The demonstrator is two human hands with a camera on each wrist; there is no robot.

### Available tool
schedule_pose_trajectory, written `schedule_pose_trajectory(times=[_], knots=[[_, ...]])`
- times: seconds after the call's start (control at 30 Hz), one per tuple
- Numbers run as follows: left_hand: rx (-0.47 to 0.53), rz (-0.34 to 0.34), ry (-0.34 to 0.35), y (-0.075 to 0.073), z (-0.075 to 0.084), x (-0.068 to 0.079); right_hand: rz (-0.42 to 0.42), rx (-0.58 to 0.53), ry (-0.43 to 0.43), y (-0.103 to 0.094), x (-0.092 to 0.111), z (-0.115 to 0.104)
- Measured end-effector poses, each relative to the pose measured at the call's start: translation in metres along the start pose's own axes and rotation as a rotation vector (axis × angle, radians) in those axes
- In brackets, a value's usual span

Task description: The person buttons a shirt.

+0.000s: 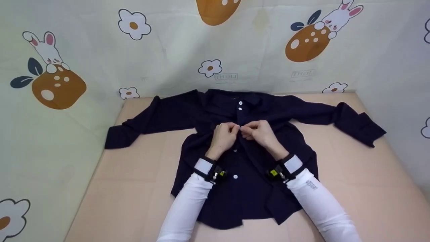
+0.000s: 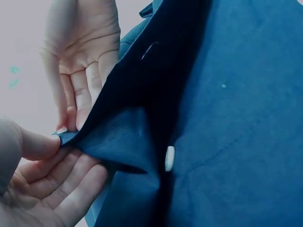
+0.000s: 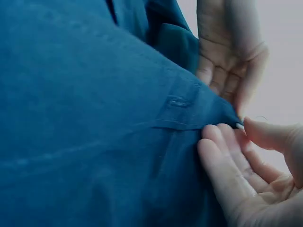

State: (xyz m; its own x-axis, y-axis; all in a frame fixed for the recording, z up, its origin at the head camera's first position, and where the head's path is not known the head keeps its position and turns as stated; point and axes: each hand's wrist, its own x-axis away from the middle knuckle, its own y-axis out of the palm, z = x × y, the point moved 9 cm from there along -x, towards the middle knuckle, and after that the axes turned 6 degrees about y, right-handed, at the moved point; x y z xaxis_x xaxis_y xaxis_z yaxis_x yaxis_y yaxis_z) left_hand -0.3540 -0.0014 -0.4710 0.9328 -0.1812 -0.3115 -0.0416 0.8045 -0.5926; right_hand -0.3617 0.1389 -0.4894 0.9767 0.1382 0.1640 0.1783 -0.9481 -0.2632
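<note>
A dark navy button-up shirt (image 1: 218,198) lies front side up, sleeves spread to both sides. My left hand (image 1: 224,137) pinches the front edge near mid-chest between thumb and fingers, lifting it into a fold in the left wrist view. Opposite it, fingertips almost meeting, my right hand (image 1: 260,133) pinches the same spot. A small white button (image 3: 240,126) shows at the right thumb tip. Another white button (image 2: 170,158) stands on the front panel beside the raised edge. An unfilled buttonhole (image 3: 178,101) shows on the placket.
Two white buttons, the upper one (image 1: 240,103) nearest the collar, show above the hands. A lower button (image 1: 235,176) sits on the exposed panel. The table (image 1: 141,198) has a pale peach cover, and a patterned curtain (image 1: 168,50) stands behind and at the sides.
</note>
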Motion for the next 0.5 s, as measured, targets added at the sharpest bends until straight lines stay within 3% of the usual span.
schedule_pose_trajectory(times=[0.2,0.5], knots=[[0.055,0.005,-0.013,-0.002,-0.001,0.000,-0.016,0.007,-0.069,0.002,0.001,-0.003],[0.208,0.008,-0.064,-0.003,-0.006,-0.001,-0.146,-0.265,0.026,0.002,-0.005,0.010]])
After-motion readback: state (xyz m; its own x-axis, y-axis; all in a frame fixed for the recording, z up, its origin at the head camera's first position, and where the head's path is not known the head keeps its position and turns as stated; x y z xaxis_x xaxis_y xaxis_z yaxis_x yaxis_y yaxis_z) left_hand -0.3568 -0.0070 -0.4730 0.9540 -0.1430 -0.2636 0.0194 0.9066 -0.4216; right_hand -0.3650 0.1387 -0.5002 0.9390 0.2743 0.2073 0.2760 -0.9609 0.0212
